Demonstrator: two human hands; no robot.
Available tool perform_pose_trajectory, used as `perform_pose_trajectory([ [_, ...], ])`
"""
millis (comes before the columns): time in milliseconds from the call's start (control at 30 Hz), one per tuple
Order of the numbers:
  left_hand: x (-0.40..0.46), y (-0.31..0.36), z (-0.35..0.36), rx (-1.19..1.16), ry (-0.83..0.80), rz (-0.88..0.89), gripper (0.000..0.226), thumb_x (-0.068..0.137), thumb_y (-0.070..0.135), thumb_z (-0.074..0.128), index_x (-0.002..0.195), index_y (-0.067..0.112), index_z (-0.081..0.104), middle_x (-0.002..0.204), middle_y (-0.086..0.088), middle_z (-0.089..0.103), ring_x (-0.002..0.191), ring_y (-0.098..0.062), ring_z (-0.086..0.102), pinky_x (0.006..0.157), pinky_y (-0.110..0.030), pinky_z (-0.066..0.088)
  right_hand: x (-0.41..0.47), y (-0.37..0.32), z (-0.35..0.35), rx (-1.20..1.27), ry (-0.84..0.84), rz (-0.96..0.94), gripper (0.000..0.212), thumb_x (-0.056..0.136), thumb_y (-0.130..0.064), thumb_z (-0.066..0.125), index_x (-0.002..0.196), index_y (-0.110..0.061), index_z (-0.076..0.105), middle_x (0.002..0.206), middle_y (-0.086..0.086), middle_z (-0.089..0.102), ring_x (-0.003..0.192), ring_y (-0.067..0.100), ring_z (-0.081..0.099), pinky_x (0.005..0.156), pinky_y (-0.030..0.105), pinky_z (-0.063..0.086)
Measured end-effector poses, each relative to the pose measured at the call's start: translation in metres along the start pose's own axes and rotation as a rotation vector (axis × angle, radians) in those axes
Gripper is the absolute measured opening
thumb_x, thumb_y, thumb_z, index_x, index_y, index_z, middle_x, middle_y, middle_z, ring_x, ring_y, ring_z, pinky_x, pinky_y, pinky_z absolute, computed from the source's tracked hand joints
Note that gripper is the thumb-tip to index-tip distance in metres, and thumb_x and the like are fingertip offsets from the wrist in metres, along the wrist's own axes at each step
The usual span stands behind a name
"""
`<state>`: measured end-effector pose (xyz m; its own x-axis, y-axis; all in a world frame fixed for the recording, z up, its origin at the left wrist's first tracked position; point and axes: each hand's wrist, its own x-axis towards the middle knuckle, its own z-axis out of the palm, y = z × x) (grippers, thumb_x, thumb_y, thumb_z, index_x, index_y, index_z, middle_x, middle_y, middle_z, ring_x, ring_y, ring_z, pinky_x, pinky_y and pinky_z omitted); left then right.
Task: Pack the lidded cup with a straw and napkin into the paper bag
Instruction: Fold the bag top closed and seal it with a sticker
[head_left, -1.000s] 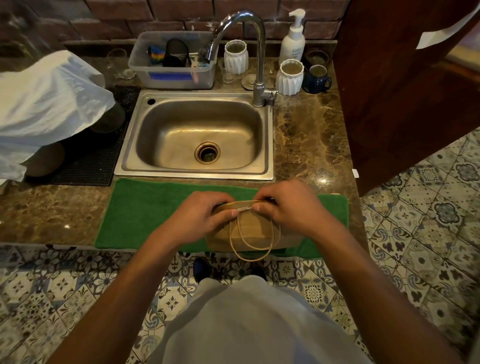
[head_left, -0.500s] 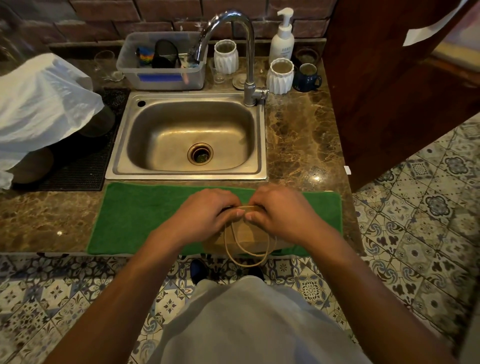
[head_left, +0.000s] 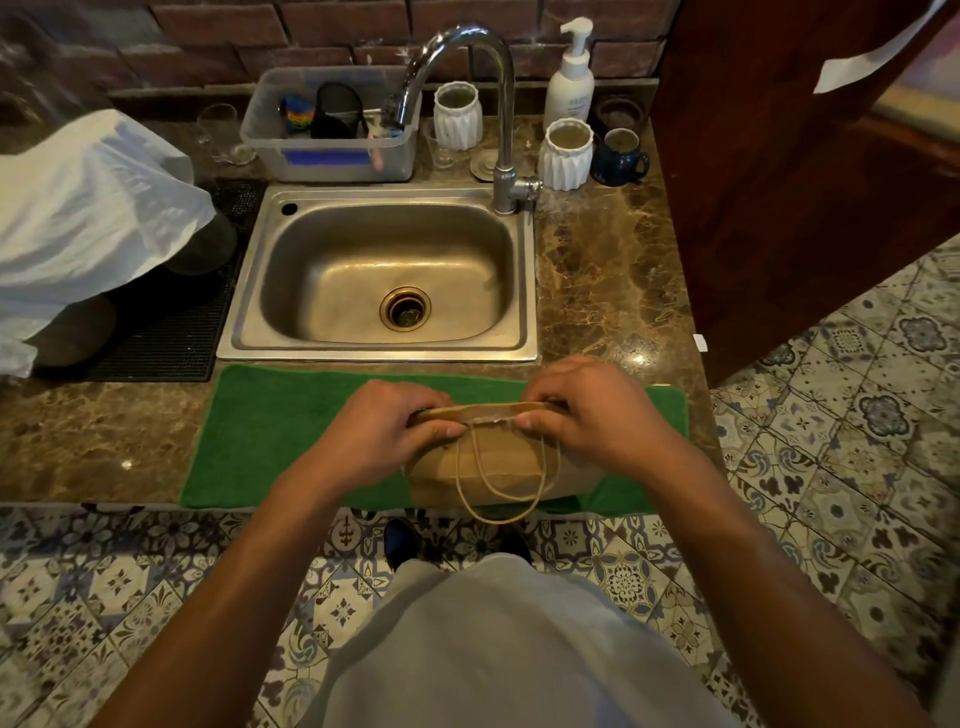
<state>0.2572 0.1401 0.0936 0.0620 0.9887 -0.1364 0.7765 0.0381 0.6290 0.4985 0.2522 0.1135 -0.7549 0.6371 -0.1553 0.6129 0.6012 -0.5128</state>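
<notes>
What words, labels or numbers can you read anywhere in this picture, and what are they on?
Nothing can be read for certain.
White pump bottle: dark print on its front, too small and blurred to read.
Blue mug: a faint pale mark low on its side, not legible.
Clear plastic tub: a blue strip on its front, no lettering visible.
Paper bag: plain brown, no print visible.
White scraps on the wooden panel: blank.

Kitchen or café counter: stainless steel sink (head_left: 249, 332) with chrome tap (head_left: 501, 104), brown marble worktop (head_left: 608, 270), white soap pump bottle (head_left: 569, 83), red brick backsplash (head_left: 218, 21)
</notes>
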Motion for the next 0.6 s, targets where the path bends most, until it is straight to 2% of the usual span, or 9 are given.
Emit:
perform_pose_trajectory([
  [67,-0.003,-0.008,-0.002,-0.017,0.032,0.011,0.051,0.084,0.063,0.054,0.106,0.023,0.078,0.114,0.0,0.077,0.107,-0.013,0.068,0.094,-0.04,0.056,-0.003,0.01,-0.004,0.037,0.023,0.02,0.045,0.083,-0.068,0.052,0.097,-0.033,0.076,0.096,-0.016,0.072,0.098,0.011,0.06,0.083,0.044,0.054],
  [133,-0.006,-0.013,-0.003,-0.041,0.035,0.019,0.056,0.082,0.067,0.053,0.107,0.023,0.078,0.119,0.002,0.074,0.114,-0.007,0.063,0.1,-0.03,0.05,-0.005,0.015,-0.005,0.063,0.021,0.019,0.049,0.081,-0.07,0.05,0.097,-0.032,0.077,0.099,-0.018,0.072,0.1,0.01,0.06,0.085,0.045,0.054],
  [233,-0.007,-0.016,-0.002,-0.101,0.039,0.031,0.063,0.082,0.079,0.048,0.107,0.029,0.077,0.115,0.015,0.07,0.11,0.009,0.06,0.098,-0.008,0.041,-0.005,0.018,-0.006,0.091,0.005,0.009,0.033,0.084,-0.059,0.066,0.098,-0.031,0.077,0.102,-0.015,0.073,0.103,0.012,0.06,0.088,0.046,0.053],
  [300,-0.009,-0.018,-0.002,-0.146,0.047,0.02,0.058,0.082,0.079,0.049,0.107,0.033,0.075,0.114,0.017,0.069,0.11,0.018,0.056,0.096,-0.001,0.038,-0.007,0.025,-0.01,0.094,0.017,0.01,0.026,0.086,-0.05,0.072,0.099,-0.028,0.078,0.104,-0.011,0.074,0.103,0.015,0.061,0.089,0.047,0.053],
  [367,-0.01,-0.02,0.0,-0.197,0.045,-0.008,0.046,0.083,0.071,0.058,0.106,0.035,0.074,0.116,0.016,0.07,0.114,0.014,0.058,0.095,-0.002,0.04,-0.01,0.032,-0.016,0.098,0.03,0.021,0.034,0.083,-0.055,0.068,0.096,-0.025,0.079,0.102,-0.009,0.075,0.103,0.016,0.062,0.089,0.047,0.053],
  [467,-0.011,-0.017,0.006,-0.289,0.037,-0.066,0.026,0.087,0.048,0.067,0.104,0.032,0.077,0.118,0.012,0.073,0.112,0.007,0.063,0.092,-0.007,0.046,-0.013,0.037,-0.018,0.088,0.022,0.023,0.042,0.08,-0.061,0.062,0.093,-0.025,0.078,0.097,-0.009,0.074,0.099,0.016,0.063,0.086,0.047,0.053],
  [600,-0.01,-0.007,0.006,-0.352,0.067,-0.07,0.021,0.085,0.045,0.064,0.101,0.037,0.074,0.111,0.019,0.072,0.106,0.005,0.065,0.087,-0.011,0.05,-0.008,0.037,-0.022,0.042,-0.033,0.049,0.033,0.085,-0.053,0.071,0.102,-0.025,0.076,0.105,-0.005,0.073,0.101,0.019,0.063,0.087,0.044,0.053],
])
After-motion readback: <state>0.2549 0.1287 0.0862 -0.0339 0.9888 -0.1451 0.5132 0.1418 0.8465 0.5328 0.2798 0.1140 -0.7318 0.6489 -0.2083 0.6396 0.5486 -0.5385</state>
